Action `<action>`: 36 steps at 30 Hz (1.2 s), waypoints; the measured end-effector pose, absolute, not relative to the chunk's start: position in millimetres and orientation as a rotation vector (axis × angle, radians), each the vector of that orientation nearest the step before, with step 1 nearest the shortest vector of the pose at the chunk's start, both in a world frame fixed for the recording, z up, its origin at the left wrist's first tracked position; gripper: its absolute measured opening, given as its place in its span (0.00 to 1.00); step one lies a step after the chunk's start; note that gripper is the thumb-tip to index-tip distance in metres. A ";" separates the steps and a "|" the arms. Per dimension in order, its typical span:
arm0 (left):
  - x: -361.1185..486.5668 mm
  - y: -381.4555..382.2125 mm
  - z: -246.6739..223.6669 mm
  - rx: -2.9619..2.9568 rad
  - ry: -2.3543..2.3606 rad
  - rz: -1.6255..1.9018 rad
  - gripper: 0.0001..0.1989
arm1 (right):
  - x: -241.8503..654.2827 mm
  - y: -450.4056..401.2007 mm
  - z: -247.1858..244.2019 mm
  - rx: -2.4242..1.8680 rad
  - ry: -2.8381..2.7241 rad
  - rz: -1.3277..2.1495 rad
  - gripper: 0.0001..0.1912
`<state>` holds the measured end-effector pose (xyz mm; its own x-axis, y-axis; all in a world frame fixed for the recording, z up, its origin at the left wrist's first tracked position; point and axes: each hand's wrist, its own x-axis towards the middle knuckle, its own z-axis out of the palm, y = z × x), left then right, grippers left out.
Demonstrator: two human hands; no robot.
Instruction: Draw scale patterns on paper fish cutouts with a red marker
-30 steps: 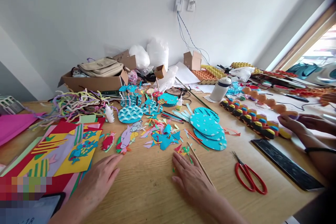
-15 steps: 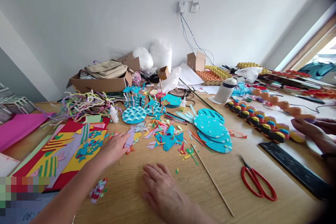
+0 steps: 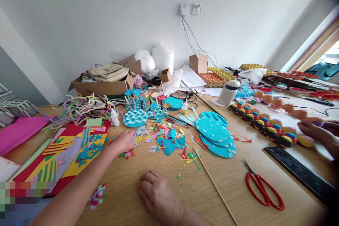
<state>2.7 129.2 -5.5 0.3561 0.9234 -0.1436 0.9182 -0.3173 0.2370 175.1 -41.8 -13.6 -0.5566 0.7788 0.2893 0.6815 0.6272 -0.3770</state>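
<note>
My left hand (image 3: 124, 142) reaches over the table's left middle, its fingers closed on a lilac paper cutout (image 3: 132, 138), mostly covered by them. Beside those fingertips lie a grey paper fish (image 3: 141, 129) and a yellow paper fish (image 3: 139, 140). Small red and orange cutouts (image 3: 128, 154) are just below. My right hand (image 3: 156, 192) rests on the bare wood nearer to me, fingers curled in and nothing visible in them. Right of it are a thin wooden stick (image 3: 215, 185) and red-handled scissors (image 3: 262, 189).
Blue paper scraps (image 3: 169, 144) and stacked blue discs (image 3: 214, 130) fill the middle. Wave-patterned blue discs (image 3: 135, 117) stand behind, beside a white glue bottle (image 3: 114, 117). Coloured felt sheets (image 3: 71, 155) lie left. At right, another person's hand (image 3: 315, 134) touches a painted egg-carton strip (image 3: 293, 112).
My left fingers have closed over the lilac cutout. My right hand has shifted slightly left and nearer, its fingers curling in from a looser spread. The view has tilted a little.
</note>
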 end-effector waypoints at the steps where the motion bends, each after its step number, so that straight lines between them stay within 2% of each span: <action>1: 2.8 130.2 -5.4 2.325 1.629 0.045 0.18 | 174.6 -41.3 -13.2 -1.149 -2.433 0.308 0.07; 7: 8.0 127.0 5.3 2.118 1.544 0.223 0.16 | 172.8 -40.2 -12.6 -1.126 -2.464 0.316 0.06; 12: 5.7 118.6 37.5 1.804 1.398 0.469 0.13 | 176.0 -41.0 -12.8 -1.111 -2.365 0.406 0.08; 15: 7.5 97.4 58.3 1.557 1.224 0.696 0.11 | 178.9 -37.2 -14.9 -1.099 -2.100 0.642 0.08; 18: 20.1 66.0 65.1 1.283 1.056 0.898 0.16 | 183.6 -29.7 -13.6 -1.115 -1.642 1.017 0.06; 21: 39.2 41.1 58.6 1.044 0.975 1.065 0.19 | 188.8 -24.0 -5.0 -0.973 -1.185 1.434 0.14; 23: 50.2 32.1 51.9 0.924 0.954 1.123 0.18 | 190.9 -22.4 3.0 -0.856 -0.983 1.590 0.19; 36: 48.0 9.8 38.5 0.848 0.970 1.045 0.17 | 207.2 -6.8 25.3 -0.989 -0.772 1.597 0.18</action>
<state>48.0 9.8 38.5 0.1967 0.9525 -0.2323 -0.3024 0.2843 0.9098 207.2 -6.8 25.3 -0.1017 0.9719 -0.2124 -0.4371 -0.2354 -0.8680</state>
